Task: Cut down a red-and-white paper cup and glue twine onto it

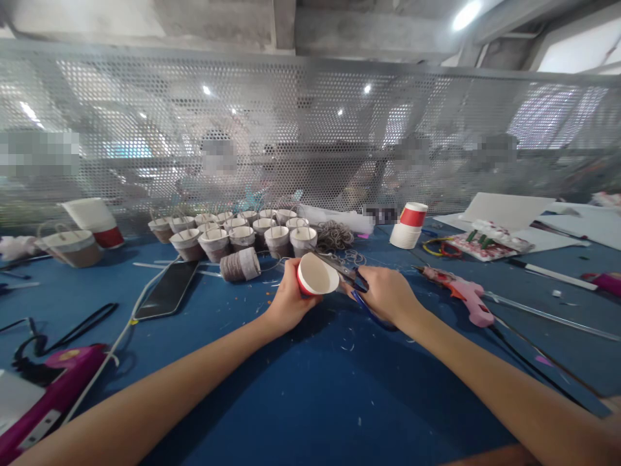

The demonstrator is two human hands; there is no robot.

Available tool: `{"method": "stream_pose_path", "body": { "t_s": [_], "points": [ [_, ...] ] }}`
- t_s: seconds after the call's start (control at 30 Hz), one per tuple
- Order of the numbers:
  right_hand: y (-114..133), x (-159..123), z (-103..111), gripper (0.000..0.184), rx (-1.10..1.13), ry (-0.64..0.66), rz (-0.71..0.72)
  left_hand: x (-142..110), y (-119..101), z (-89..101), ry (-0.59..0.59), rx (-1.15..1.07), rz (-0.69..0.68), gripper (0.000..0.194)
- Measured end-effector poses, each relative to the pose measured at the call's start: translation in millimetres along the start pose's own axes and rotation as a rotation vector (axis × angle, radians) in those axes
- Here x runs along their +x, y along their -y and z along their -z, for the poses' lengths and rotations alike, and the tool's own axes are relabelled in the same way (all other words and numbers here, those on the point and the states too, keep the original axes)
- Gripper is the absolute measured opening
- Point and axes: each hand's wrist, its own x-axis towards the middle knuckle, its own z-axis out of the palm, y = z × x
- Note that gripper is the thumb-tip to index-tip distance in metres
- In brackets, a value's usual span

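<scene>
My left hand (287, 299) is wrapped round a small red paper cup (316, 275) with a white inside, tilted so its mouth faces me. My right hand (385, 294) grips blue-handled scissors (350, 275); their blades reach toward the cup's rim. Both hands hover just above the blue table (310, 401). Behind them lies a spool of brown twine (240, 265), and farther back stand several twine-wrapped cups with wire handles (233, 234).
A pink glue gun (460, 292) lies to the right, another pink tool (53, 395) at the near left. A phone (167, 289) with a white cable lies left of centre. Stacked red-and-white cups (408, 226), loose twine (334, 236) and white sheets (509, 213) sit at the back, before a perforated metal screen (310, 129).
</scene>
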Motion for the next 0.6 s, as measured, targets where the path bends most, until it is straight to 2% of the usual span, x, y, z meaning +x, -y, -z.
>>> {"method": "stream_pose_path", "body": {
  "t_s": [0.17,0.4,0.6],
  "points": [
    [-1,1,3,0.042,-0.029,0.019,-0.045,2,-4,1.1,0.039,-0.082,0.073,0.059],
    [-13,7,6,0.036,0.185,-0.004,-0.098,6,1,1.0,0.028,-0.32,0.256,0.06],
    [-18,8,4,0.032,0.078,0.021,-0.054,5,-1,1.5,0.065,-0.425,0.315,0.069]
  ]
}}
